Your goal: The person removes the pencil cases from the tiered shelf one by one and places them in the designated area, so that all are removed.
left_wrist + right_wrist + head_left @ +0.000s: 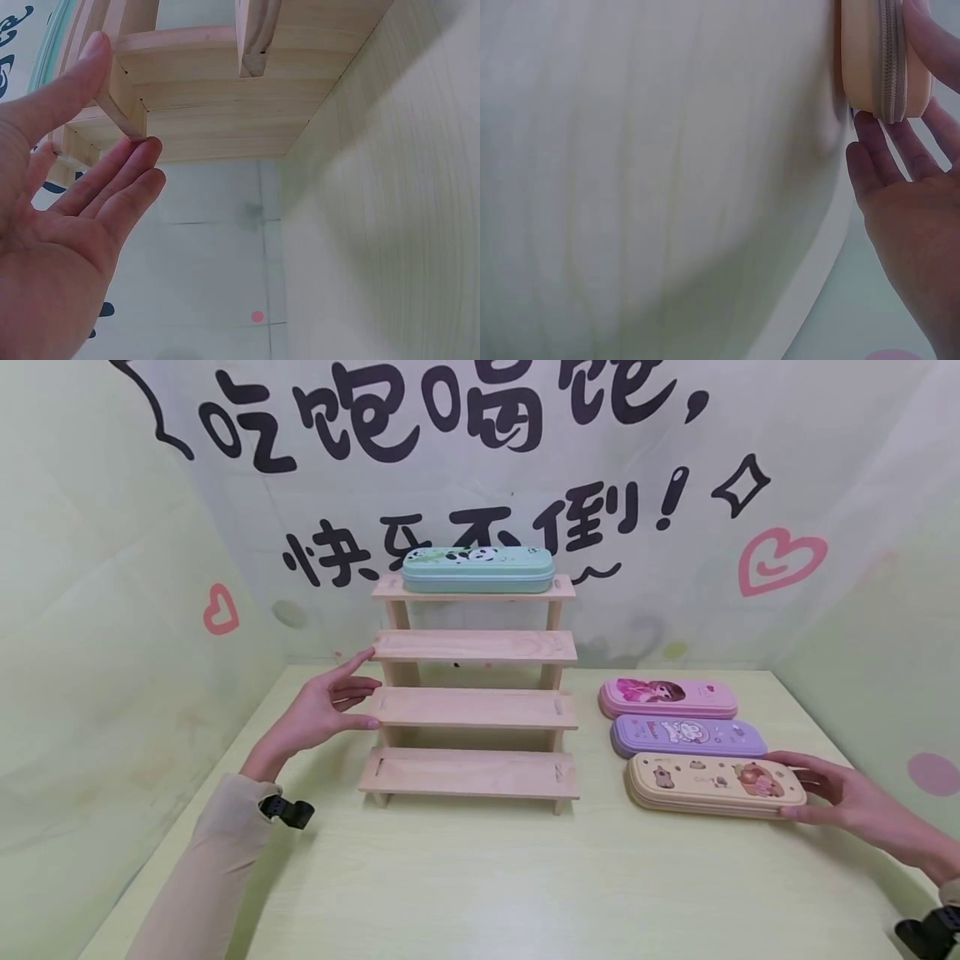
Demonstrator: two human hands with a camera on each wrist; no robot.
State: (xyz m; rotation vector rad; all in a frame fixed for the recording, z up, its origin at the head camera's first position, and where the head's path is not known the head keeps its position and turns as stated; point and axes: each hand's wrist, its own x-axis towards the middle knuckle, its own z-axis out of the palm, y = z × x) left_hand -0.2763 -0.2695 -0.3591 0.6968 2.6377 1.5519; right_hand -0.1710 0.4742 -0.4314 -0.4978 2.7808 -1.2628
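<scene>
My left hand (318, 710) is at the left side of a four-step wooden stand (472, 706). Its thumb and index finger touch the ends of the two middle boards. In the left wrist view, the fingers of that hand (67, 225) reach fairly straight beside a board end. At the right, my right hand (847, 793) pinches the right end of a cream zip pencil case (712, 783) with bear pictures, thumb in front and fingers behind. The right wrist view shows the case's zipped end (885, 67) between thumb and fingers.
Behind the cream case lie a purple pencil case (686, 736) and a pink pencil case (667, 698) on the pale table (480, 877). A mint panda pencil case (477, 570) sits on the top step. A printed cloth backdrop (675, 610) stands behind.
</scene>
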